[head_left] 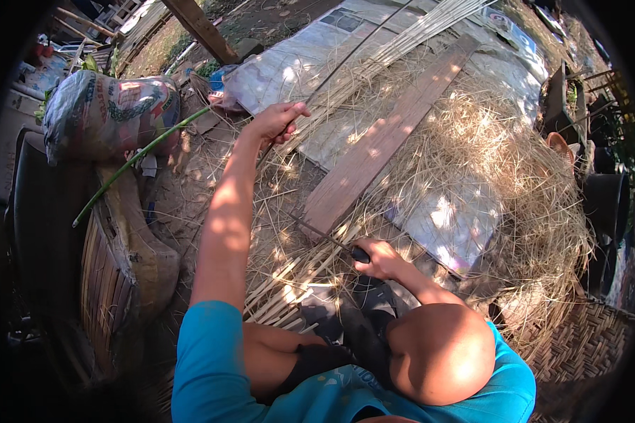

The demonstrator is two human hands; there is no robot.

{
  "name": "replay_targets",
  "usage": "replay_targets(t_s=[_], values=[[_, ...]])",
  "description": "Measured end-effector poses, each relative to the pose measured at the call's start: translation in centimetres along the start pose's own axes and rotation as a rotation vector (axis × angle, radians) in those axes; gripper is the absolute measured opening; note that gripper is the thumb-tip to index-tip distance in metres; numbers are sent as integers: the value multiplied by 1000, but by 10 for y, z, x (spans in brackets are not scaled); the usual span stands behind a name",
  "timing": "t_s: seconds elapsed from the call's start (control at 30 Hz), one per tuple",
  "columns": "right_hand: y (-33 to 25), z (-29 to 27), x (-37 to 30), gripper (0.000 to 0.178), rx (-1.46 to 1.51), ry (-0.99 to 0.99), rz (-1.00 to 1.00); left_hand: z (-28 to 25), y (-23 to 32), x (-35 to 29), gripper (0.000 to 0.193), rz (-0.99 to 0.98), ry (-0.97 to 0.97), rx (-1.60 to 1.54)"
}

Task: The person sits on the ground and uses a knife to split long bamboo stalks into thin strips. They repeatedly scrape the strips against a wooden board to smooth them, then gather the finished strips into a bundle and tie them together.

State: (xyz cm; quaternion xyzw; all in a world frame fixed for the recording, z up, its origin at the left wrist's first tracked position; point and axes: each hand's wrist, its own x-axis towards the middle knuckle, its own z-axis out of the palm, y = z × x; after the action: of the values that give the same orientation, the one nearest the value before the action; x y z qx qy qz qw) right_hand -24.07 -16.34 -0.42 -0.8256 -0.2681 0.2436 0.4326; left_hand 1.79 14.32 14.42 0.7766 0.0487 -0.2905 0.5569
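Both of my hands were occupied at the time of inspection. My left hand [279, 121] was stretched out ahead of me, fingers closed around a long thin bamboo strip [346, 60] that ran up and away toward the far edge of the work area. My right hand [379, 257] sat close to my knee, closed on the dark handle of a knife [331, 241]; its narrow blade pointed left and slightly away, low over the ground. A bundle of pale split strips [289, 278] lay on the ground just beside the knife and under my right hand. A wooden plank [388, 134] lay diagonally between my two hands, resting on a heap of straw-like shavings [515, 155] that spread to my right. A green bamboo stalk [137, 158] lay slanted on my left, near a filled printed sack [109, 113]. A woven mat [585, 345] was noted at my lower right.
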Motion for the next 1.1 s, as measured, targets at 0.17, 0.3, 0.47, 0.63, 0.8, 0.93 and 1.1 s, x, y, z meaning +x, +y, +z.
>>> replay_targets(t_s=[0.17,0.3,0.47,0.63,0.8,0.93,1.1], values=[[-44,27,-1,34,688,-288,237,123,-70,69,40,-189,-202,-133],[-31,44,-11,19,922,-340,377,206,-93,95,36,-85,494,293],[-11,-27,16,26,915,-118,364,230,-75,112,31,-41,416,247],[-12,-36,52,40,612,35,538,237,-75,130,32,-39,424,269],[-62,18,-7,55,84,-216,-244,245,-74,127,38,29,546,267],[22,-15,36,54,590,-183,318,232,-70,124,46,40,377,481],[-27,12,20,41,566,-225,445,224,-80,127,46,26,390,452]])
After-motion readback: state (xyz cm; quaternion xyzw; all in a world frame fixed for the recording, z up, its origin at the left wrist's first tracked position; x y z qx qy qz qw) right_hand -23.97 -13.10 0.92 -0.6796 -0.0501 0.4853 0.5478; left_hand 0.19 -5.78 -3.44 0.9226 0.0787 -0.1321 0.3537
